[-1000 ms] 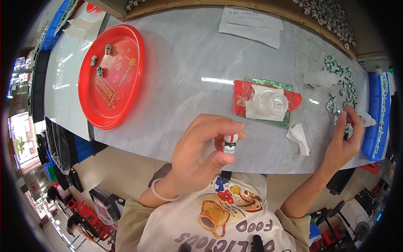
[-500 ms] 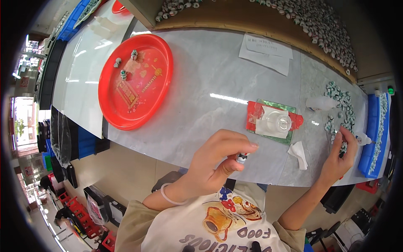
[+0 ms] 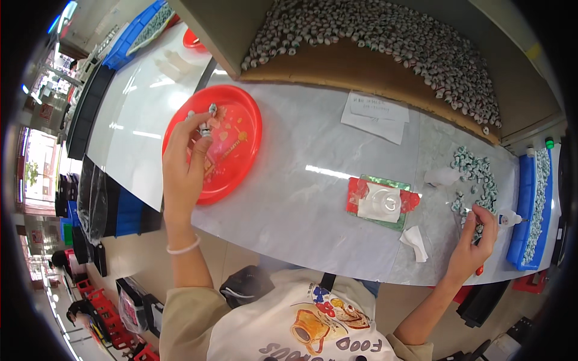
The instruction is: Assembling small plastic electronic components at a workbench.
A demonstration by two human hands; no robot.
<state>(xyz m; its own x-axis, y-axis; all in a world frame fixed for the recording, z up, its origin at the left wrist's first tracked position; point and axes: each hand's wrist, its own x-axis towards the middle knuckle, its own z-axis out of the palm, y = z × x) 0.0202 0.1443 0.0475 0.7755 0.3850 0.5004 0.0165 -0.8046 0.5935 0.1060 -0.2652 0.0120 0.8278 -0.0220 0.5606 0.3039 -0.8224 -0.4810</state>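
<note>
My left hand (image 3: 185,159) is over the red round tray (image 3: 241,174) at the left, pinching a small white-and-dark bead-like piece (image 3: 205,131) between thumb and fingers. More such small pieces (image 3: 212,109) lie in the tray, partly hidden behind the fingers. At the right, my right hand (image 3: 472,249) has its fingers curled at the near end of a pile of green-and-white pieces (image 3: 475,168). What its fingertips hold is hard to make out. A red tip (image 3: 480,271) shows beside that hand; I cannot tell whether it is held.
A clear dish (image 3: 390,203) sits on white paper over a green-and-red pad. Around it are a crumpled tissue (image 3: 414,243), a white bottle (image 3: 442,176), a dropper bottle (image 3: 509,218) and a blue bin (image 3: 519,240) of pieces. An open-fronted box (image 3: 337,63) at the back holds many pieces.
My left hand has swung left and away from me, from in front of my chest to over the red tray, still pinching the piece. The view has tilted up slightly; my right hand stays by the pile.
</note>
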